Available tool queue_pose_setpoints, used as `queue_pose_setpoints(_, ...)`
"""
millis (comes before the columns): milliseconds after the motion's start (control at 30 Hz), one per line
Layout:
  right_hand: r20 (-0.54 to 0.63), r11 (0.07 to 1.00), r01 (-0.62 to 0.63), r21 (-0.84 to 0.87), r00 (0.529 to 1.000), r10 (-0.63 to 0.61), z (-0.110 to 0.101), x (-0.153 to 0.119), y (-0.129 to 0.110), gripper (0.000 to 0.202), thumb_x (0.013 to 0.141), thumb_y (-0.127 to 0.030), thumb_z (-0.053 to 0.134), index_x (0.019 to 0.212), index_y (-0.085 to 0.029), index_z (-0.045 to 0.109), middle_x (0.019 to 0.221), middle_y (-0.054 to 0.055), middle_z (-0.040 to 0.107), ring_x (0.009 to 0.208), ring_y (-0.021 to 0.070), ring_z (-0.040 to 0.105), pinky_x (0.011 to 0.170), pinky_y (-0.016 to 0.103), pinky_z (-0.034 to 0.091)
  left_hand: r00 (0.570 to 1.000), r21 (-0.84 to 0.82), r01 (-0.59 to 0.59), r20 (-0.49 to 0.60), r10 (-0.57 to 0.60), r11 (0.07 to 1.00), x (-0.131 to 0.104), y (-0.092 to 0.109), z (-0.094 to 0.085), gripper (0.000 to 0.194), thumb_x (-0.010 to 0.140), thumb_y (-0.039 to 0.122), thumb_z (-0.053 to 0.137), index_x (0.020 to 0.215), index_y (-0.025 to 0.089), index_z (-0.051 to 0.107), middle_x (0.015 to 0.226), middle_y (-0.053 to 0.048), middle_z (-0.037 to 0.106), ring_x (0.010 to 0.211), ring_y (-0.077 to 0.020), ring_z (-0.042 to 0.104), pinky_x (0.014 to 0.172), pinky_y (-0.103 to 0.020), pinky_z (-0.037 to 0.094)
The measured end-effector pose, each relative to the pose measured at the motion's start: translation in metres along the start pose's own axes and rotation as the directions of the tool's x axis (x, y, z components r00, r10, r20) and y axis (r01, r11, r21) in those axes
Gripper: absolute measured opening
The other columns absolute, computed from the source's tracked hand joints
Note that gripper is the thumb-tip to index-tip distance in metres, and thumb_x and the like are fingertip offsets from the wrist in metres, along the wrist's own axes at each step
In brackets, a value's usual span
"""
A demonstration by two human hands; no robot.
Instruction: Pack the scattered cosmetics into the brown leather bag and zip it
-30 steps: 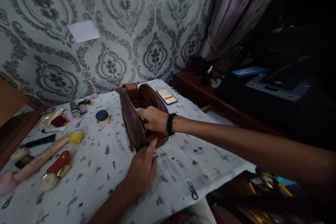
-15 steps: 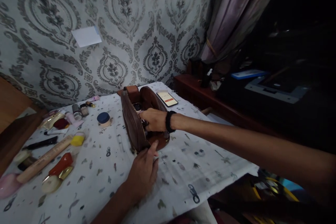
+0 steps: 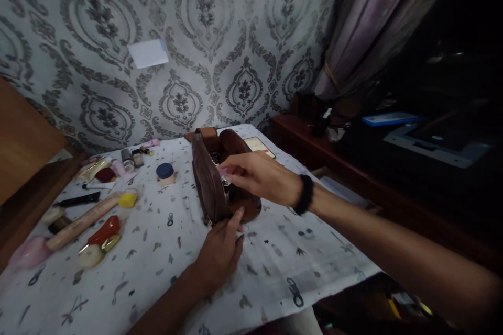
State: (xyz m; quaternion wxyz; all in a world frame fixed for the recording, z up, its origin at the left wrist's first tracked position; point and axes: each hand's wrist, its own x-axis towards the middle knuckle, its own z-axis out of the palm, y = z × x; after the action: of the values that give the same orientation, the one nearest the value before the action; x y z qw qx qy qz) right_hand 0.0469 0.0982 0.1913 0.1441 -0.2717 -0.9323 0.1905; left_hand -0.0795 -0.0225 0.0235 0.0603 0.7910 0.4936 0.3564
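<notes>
An open brown bag (image 3: 208,178) stands on the patterned white cloth. My right hand (image 3: 261,175), with a black band at the wrist, is over the bag's opening, and its fingertips pinch a small pink item (image 3: 223,171). Some dark and shiny things show inside the bag below. At the near end of the bag, my left hand (image 3: 222,251) holds the edge between thumb and fingers. A phone (image 3: 260,146) with a lit screen lies behind the bag, partly hidden by my right hand.
Left of the bag sits a jar with a dark blue lid (image 3: 165,171). Farther left are several cosmetics, including a long beige tube (image 3: 84,220), a black tube (image 3: 79,199) and a red item (image 3: 105,230). A dark red wooden surface (image 3: 306,141) runs along the right.
My right hand has risen from inside the bag toward its opening, and a pink item now shows at its fingertips. The view has shifted slightly left. My left hand stays at the bag's near end.
</notes>
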Motion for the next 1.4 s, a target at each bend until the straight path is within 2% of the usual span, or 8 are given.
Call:
queue_pose_setpoints(267, -0.213, 0.954, 0.226, 0.197, 0.96, -0.184, 0.038, -0.037, 0.007, 0.027, 0.096, -0.032, 0.049, 0.106, -0.018, 0.07, 0.098, 0.008, 0.074, 0.086, 0.0181, 0.071, 0.074, 0.026, 0.055, 0.985, -0.168, 0.163, 0.077, -0.152, 0.972, 0.01, 0.008, -0.011, 0.061, 0.091, 0.013, 0.046, 0.146, 0.016, 0.019, 0.098, -0.008, 0.072, 0.087, -0.0223, 0.07, 0.079, -0.036, 0.057)
queue_pose_setpoints(500, -0.366, 0.951, 0.21, 0.226, 0.923, -0.117, 0.056, -0.048, 0.016, 0.028, 0.095, -0.041, 0.053, 0.107, -0.023, 0.071, 0.104, 0.01, 0.075, 0.094, 0.0225, 0.073, 0.079, 0.031, 0.061, 0.991, -0.187, 0.132, 0.016, -0.131, 0.973, 0.008, 0.005, -0.018, 0.072, 0.088, 0.015, 0.047, 0.149, 0.013, 0.009, 0.099, -0.009, 0.072, 0.086, -0.0224, 0.071, 0.076, -0.035, 0.057)
queue_pose_setpoints(800, -0.614, 0.919, 0.384, 0.088, 0.748, -0.254, 0.09, -0.064, -0.018, 0.02, 0.089, -0.02, 0.061, 0.105, -0.029, 0.067, 0.103, 0.007, 0.075, 0.091, 0.0225, 0.074, 0.078, 0.031, 0.061, 0.931, -0.159, 0.161, -0.303, -0.204, 0.974, -0.008, -0.026, -0.065, 0.048, 0.097, 0.021, 0.042, 0.142, 0.015, 0.03, 0.082, -0.003, 0.066, 0.071, -0.0149, 0.062, 0.07, -0.028, 0.05)
queue_pose_setpoints(867, -0.579, 0.888, 0.451, 0.095, 0.75, -0.319, 0.106, -0.066, -0.028, 0.027, 0.088, -0.016, 0.06, 0.11, -0.03, 0.067, 0.096, 0.005, 0.077, 0.088, 0.0229, 0.074, 0.082, 0.033, 0.06, 0.894, -0.186, 0.239, -0.34, -0.291, 0.953, -0.014, -0.04, -0.076, 0.045, 0.097, 0.022, 0.042, 0.14, 0.015, 0.032, 0.078, -0.001, 0.064, 0.067, -0.0137, 0.059, 0.068, -0.027, 0.048)
queue_pose_setpoints(1033, -0.301, 0.828, 0.441, 0.347, 0.888, -0.347, 0.156, -0.046, -0.056, 0.022, 0.091, -0.017, 0.052, 0.1, -0.024, 0.071, 0.083, 0.006, 0.075, 0.075, 0.0189, 0.071, 0.072, 0.029, 0.058, 0.798, -0.176, 0.435, -0.379, -0.469, 0.883, -0.027, -0.075, -0.095, 0.041, 0.096, 0.022, 0.043, 0.137, 0.019, 0.038, 0.08, 0.002, 0.062, 0.069, -0.0131, 0.059, 0.068, -0.025, 0.044)
queue_pose_setpoints(1167, -0.067, 0.754, 0.191, 0.628, 0.979, -0.193, 0.197, -0.007, -0.077, 0.021, 0.089, -0.023, 0.048, 0.088, -0.019, 0.068, 0.079, 0.006, 0.072, 0.07, 0.017, 0.066, 0.062, 0.026, 0.052, 0.71, -0.17, 0.549, -0.423, -0.563, 0.819, -0.035, -0.095, -0.103, 0.038, 0.093, 0.021, 0.044, 0.131, 0.019, 0.044, 0.078, 0.002, 0.062, 0.071, -0.0143, 0.06, 0.066, -0.025, 0.043)
queue_pose_setpoints(1300, 0.128, 0.457, -0.1, 0.884, 0.991, -0.03, 0.23, 0.026, -0.086, 0.023, 0.081, -0.041, 0.054, 0.087, -0.019, 0.06, 0.07, 0.002, 0.064, 0.062, 0.0163, 0.061, 0.05, 0.024, 0.045, 0.652, -0.162, 0.591, -0.48, -0.587, 0.79, -0.041, -0.108, -0.108, 0.033, 0.09, 0.02, 0.045, 0.123, 0.019, 0.049, 0.077, 0.002, 0.061, 0.07, -0.0147, 0.059, 0.067, -0.026, 0.043)
queue_pose_setpoints(1400, 0.11, 0.408, -0.1, 0.907, 0.994, -0.001, 0.245, 0.034, -0.086, 0.024, 0.079, -0.043, 0.057, 0.081, -0.02, 0.057, 0.066, 0.001, 0.06, 0.058, 0.0153, 0.056, 0.051, 0.025, 0.043, 0.631, -0.145, 0.613, -0.502, -0.591, 0.777, -0.045, -0.114, -0.111, 0.029, 0.09, 0.02, 0.045, 0.118, 0.02, 0.052, 0.078, 0.002, 0.062, 0.068, -0.014, 0.058, 0.068, -0.026, 0.044)
